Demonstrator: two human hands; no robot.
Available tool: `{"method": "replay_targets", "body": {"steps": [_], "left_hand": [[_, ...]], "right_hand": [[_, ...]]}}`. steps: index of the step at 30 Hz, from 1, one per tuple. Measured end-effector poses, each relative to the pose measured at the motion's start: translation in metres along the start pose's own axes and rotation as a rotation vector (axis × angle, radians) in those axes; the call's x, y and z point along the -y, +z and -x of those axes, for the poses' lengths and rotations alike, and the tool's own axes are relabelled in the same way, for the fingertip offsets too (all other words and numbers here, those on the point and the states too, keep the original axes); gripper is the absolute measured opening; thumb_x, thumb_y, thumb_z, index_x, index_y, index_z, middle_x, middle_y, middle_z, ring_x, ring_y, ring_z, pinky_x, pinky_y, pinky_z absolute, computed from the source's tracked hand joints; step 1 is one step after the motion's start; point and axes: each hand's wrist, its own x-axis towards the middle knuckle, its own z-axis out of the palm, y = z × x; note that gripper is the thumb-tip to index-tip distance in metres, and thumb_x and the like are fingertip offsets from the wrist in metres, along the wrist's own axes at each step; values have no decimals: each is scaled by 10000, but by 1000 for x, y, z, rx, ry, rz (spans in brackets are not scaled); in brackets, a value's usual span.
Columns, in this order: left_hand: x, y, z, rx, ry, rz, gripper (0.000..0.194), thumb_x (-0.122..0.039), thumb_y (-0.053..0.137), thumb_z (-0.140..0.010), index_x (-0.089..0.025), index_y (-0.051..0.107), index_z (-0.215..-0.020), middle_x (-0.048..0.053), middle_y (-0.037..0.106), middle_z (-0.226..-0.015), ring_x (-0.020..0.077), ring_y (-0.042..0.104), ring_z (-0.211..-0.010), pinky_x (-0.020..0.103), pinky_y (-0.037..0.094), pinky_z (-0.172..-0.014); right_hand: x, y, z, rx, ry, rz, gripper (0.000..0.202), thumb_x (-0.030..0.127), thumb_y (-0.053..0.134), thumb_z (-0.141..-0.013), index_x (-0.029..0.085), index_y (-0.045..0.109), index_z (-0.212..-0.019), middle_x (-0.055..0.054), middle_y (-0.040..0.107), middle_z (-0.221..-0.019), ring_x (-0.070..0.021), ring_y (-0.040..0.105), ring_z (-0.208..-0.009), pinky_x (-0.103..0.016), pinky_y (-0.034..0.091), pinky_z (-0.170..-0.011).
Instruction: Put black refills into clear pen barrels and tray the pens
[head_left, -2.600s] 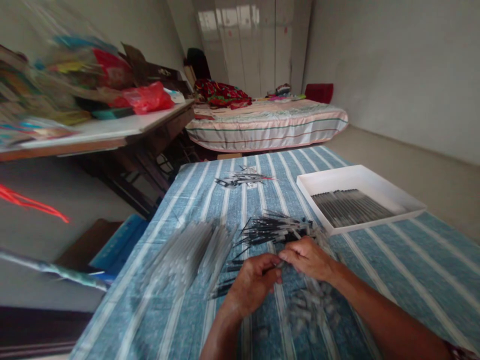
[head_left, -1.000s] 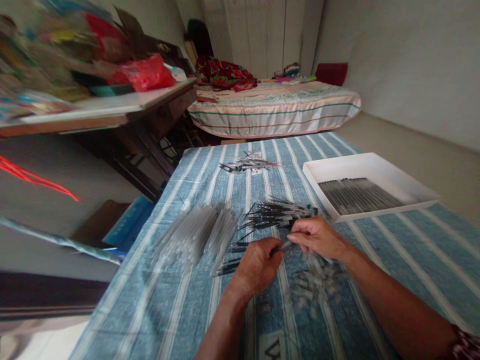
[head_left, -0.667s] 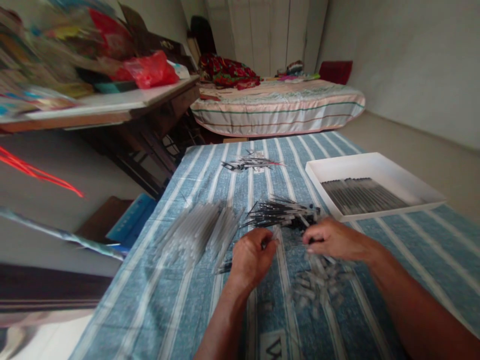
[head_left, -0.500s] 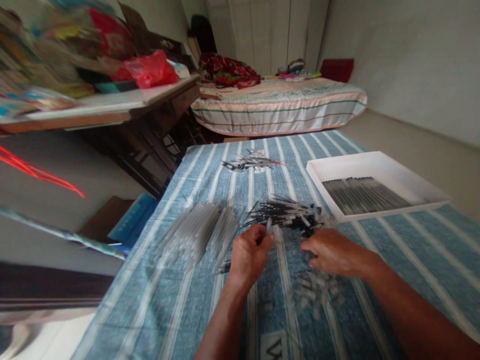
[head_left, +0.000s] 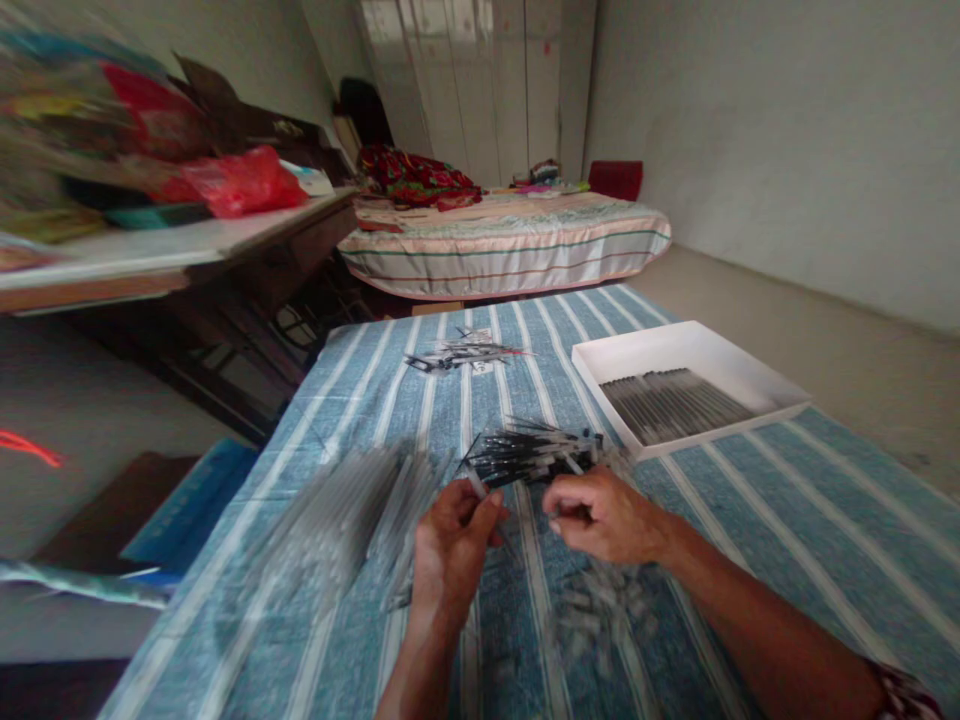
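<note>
My left hand (head_left: 456,545) pinches a slim translucent pen barrel (head_left: 477,482) between thumb and fingers, its tip pointing up and away. To its right, my right hand (head_left: 615,518) has its fingers curled together at the near edge of a heap of black-and-clear pen refills (head_left: 529,455); anything in those fingers is hidden. A large bundle of translucent pen barrels (head_left: 337,515) lies left of my left hand, blurred at its near end. Below my right hand are scattered small clear caps (head_left: 604,605).
Right of the heap stands a white box (head_left: 720,445) with a row of pens (head_left: 667,400) inside. A small pile of dark and clear pieces (head_left: 465,353) lies at the far end of the striped cloth (head_left: 360,385). A cluttered desk (head_left: 247,235) stands left, a bed (head_left: 517,245) beyond.
The view has shifted, so the table sits further left. My right hand has moved closer to my left hand, away from the loose caps. The barrel in my left hand shows more clearly.
</note>
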Motion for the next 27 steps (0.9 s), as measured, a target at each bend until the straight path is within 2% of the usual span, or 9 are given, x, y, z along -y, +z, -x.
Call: {"method": "replay_targets", "body": {"steps": [3, 5, 10, 17, 23, 27], "left_hand": [[-2, 0, 2, -58, -14, 138, 293, -330, 684, -656, -146, 583, -860, 0, 663, -633, 90, 522, -454, 180, 352, -412], [-1, -1, 1, -77, -12, 219, 289, -323, 693, -655, -141, 589, -854, 3, 664, -647, 82, 524, -462, 172, 347, -411], [1, -6, -2, -99, -30, 449, 251, -303, 702, -656, -139, 593, -812, 10, 671, -667, 70, 532, -471, 164, 379, -436], [-3, -7, -2, -94, -65, 708, 263, -267, 725, -633, -139, 559, -791, 17, 672, -668, 61, 531, -463, 154, 398, -438], [-2, -7, 0, -72, -42, 733, 223, -251, 710, -662, -134, 562, -781, 24, 675, -674, 58, 533, -468, 150, 403, -437], [-2, -7, 0, -85, -29, 738, 202, -241, 703, -672, -135, 561, -770, 23, 674, -665, 57, 531, -466, 150, 402, -441]], "right_hand": [[-3, 2, 0, 11, 16, -345, 67, 157, 517, -720, 163, 565, -765, 35, 549, -542, -75, 452, -450, -186, 335, -456], [-6, 4, 0, 7, 49, -515, 70, 192, 555, -727, 152, 566, -784, 7, 600, -598, -86, 511, -470, -196, 387, -472], [-12, 9, -1, -35, 128, -748, 160, 295, 615, -750, 149, 551, -759, -12, 637, -606, -88, 550, -439, -195, 423, -439], [-14, 18, 1, -23, 177, -836, 237, 217, 707, -662, 152, 585, -855, 5, 648, -643, -84, 572, -486, -197, 463, -481], [-11, 20, 0, -80, 170, -758, 187, 201, 719, -632, 157, 634, -793, 31, 612, -597, -76, 557, -489, -182, 465, -472], [-12, 22, 0, -112, 178, -679, 148, 237, 696, -665, 163, 642, -782, 26, 618, -598, -87, 568, -468, -193, 465, -457]]}}
